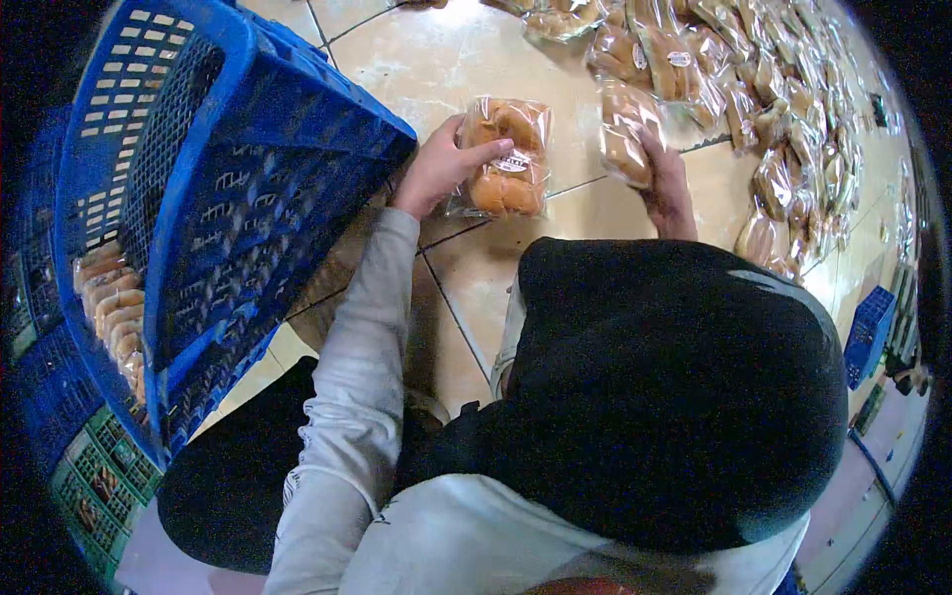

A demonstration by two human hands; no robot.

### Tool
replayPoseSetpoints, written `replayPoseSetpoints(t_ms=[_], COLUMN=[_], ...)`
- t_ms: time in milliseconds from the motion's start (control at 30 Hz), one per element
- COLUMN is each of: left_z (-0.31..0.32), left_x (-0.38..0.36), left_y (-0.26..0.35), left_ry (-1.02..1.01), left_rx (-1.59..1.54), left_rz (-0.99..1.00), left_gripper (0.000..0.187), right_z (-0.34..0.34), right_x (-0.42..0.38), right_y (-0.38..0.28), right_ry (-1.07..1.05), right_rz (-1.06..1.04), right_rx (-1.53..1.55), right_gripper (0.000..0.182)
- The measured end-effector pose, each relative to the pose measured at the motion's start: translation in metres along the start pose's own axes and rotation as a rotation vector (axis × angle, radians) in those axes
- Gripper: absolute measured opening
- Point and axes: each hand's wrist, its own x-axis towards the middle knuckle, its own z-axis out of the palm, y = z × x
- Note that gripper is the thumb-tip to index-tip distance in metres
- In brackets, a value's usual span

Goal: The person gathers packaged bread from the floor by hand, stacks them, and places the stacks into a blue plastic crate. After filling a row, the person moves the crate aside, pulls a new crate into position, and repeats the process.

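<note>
My left hand (448,166) grips the left side of a clear-wrapped pack of golden bread rolls (511,188), its thumb lying over the front beside a white oval label. The pack is held above the tiled floor. To the right, my right hand (668,188) is closed on the lower right edge of a second wrapped bread pack (625,124), near the big pile of packs. Some of the right fingers are hidden behind that pack.
A tall blue crate (268,188) stands tilted at the left, with bread packs (111,312) inside. Many wrapped breads (783,129) cover the tiled floor (397,59) at the upper right. Green crates (104,476) are at lower left, another blue crate (870,337) at far right.
</note>
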Motion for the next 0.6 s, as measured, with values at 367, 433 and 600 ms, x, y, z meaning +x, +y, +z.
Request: replayPoseSetpoints(t_ms=[367,433,600], left_z=[0.01,0.018,0.027], left_x=[0.0,0.001,-0.005], left_y=[-0.042,-0.044,-0.053], left_ry=[0.129,0.16,0.212], left_rx=[-0.262,-0.274,-0.203], left_rz=[-0.005,0.027,0.094], left_gripper=[0.087,0.09,0.086], right_z=[0.091,0.102,0.111], right_x=[-0.034,-0.037,-0.035], right_y=[0.059,0.045,0.039], right_ry=[0.001,-0.036,-0.339], right_rz=[0.084,0.172,0.198], right_rx=[0.0,0.06,0.0], right_gripper=[0.047,0.056,0.066])
